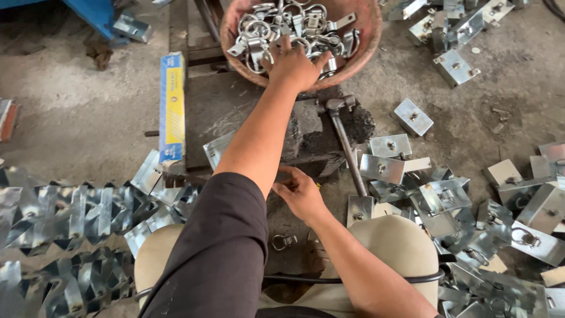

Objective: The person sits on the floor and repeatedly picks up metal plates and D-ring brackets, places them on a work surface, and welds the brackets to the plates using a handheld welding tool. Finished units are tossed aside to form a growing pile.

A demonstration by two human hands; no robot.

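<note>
Here the left hand (292, 65) reaches to twelve o'clock, fingers spread over ring fittings (276, 29) heaped in the reddish bowl (371, 35), handy for grabbing; the right hand (300, 191) pinches something small at centre, beside the hammer (344, 138).

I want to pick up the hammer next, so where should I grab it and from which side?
Probably the bare metal shaft of the hammer, about midway. It lies flat with the head up by the bowl. Come from above with the right hand, which is closest.
</note>
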